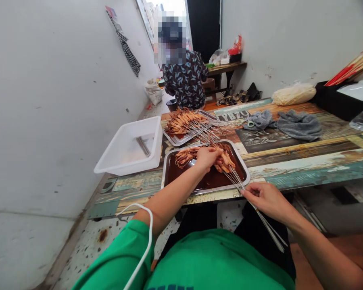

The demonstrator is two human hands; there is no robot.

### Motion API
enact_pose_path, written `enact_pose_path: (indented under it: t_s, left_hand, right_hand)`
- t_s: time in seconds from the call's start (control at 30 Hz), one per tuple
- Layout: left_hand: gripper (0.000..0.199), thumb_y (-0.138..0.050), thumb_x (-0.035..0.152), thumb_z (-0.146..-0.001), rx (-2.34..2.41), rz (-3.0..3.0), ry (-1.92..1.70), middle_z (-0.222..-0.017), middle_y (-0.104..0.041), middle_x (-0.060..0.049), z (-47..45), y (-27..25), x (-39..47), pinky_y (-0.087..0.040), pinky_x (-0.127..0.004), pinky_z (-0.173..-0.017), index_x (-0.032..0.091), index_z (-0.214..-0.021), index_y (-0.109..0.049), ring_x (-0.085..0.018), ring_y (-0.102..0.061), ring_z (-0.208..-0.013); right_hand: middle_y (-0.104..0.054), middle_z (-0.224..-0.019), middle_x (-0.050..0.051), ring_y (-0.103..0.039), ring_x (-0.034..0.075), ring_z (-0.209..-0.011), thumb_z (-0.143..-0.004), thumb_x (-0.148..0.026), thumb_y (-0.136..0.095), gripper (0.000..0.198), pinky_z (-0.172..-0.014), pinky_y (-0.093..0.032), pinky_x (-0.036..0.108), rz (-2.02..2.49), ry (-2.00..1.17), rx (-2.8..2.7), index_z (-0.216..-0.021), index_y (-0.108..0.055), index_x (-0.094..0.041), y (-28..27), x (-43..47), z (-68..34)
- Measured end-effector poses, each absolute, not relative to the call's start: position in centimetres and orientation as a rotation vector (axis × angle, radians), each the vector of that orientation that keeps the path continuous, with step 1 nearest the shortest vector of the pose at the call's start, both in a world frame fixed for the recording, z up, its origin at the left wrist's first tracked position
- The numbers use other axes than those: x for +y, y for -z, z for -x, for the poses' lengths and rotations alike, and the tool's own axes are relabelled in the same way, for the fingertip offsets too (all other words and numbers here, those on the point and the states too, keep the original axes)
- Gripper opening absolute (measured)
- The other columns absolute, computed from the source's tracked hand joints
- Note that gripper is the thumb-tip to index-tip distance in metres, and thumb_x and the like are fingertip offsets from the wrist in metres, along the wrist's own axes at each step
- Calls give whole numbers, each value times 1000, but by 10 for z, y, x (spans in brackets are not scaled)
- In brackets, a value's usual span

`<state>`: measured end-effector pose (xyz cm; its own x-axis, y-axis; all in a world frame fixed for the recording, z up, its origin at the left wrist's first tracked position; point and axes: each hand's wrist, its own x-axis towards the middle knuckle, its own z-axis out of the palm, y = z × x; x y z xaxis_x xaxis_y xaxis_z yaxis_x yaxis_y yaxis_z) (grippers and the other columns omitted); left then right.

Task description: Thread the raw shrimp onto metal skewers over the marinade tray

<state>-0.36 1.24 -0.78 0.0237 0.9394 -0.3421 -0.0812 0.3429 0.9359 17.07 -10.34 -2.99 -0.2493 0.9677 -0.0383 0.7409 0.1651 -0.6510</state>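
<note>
Over a metal tray [205,187] of dark brown sauce, my left hand [208,158] is closed with its fingertips on orange-brown strips of skewered meat [225,163]. Their exact kind is hard to tell. My right hand [264,197], at the tray's front right corner, is closed around a bundle of thin metal skewers [236,180]. The skewers' meat ends lie in the tray, and their bare ends stick out past the table edge towards me. More strips [186,155] lie at the left in the sauce, partly behind my left hand.
Behind stands another tray [178,141] piled with loaded skewers [184,123]. At left, a white plastic tub [124,161] holds bare metal skewers [143,147]. Grey cloths [299,125], a bagged pale bundle [295,94] and a black box [329,100] lie right. A person [186,76] sits beyond the table.
</note>
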Motion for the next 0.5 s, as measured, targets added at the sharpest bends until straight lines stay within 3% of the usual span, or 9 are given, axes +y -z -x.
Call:
enact_pose_path:
  t_s: [0.2, 0.4, 0.5]
  left_hand:
    - [4, -65, 15, -70, 1296, -1286, -935, -57, -62, -2, 19, 10, -5, -44, -23, -53, 12, -72, -66, -10, -54, -47]
    - [21, -56, 17, -76, 1234, -2124, -777, -81, -68, -4, 35, 18, -28, -42, -28, -79, 22, -89, -71, -16, -59, -78]
    - [25, -49, 19, -81, 1116, -2464, -683, -89, -64, -7, 34, 20, -30, -39, -31, -83, 23, -92, -71, -18, -55, -88]
  right_hand:
    - [-37, -44, -4, -36, 9, -44, -81, -47, -41, 42, -44, -25, 22, 1640, -826, -1818, -51, -49, -18, 41, -105, -174]
    - [-41, -44, -4, -35, 9, -41, -79, -46, -42, 40, -40, -26, 22, 1643, -971, -1664, -58, -58, -16, 49, -102, -178]
    - [-41, -46, -4, -34, 8, -42, -75, -47, -48, 37, -40, -25, 21, 1647, -1014, -1594, -56, -56, -16, 46, -103, -174]
